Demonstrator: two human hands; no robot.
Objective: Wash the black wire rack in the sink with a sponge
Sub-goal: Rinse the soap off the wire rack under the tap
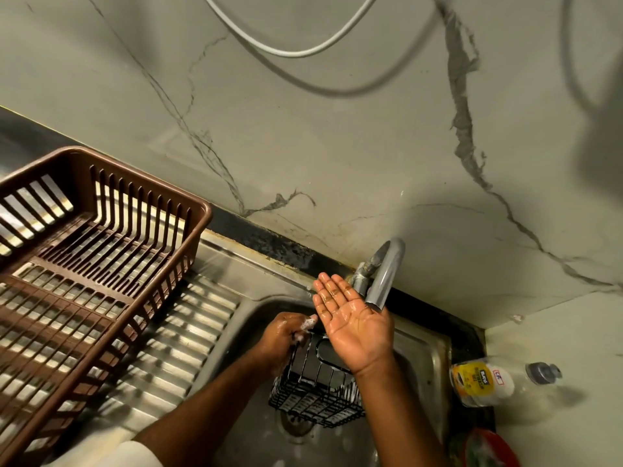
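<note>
Two hands work over a steel sink [421, 345], whose ribbed draining board stretches away to the left of the left hand [283, 338]. On that board, well to the left of both hands, sits a brown plastic dish basket [202, 210] with slatted walls and floor, its left side cut off by the frame. Behind the hands rises a pale marble-look wall [337, 146] with dark veins. The black wire rack [313, 396], a small boxy grid of thin wires flecked with suds, stands tilted in the sink bowl directly below the right hand [354, 318] and just right of the left one. The left hand curls around the rack's upper left edge, soapy foam on its fingers; whether a sponge lies in that grip cannot be made out. The right hand is spread flat, palm up and wet, holding nothing, just under the curved grey tap [387, 267]. Right of it, on the worktop, a clear plastic bottle [488, 385] with a yellow label lies blurred.
</note>
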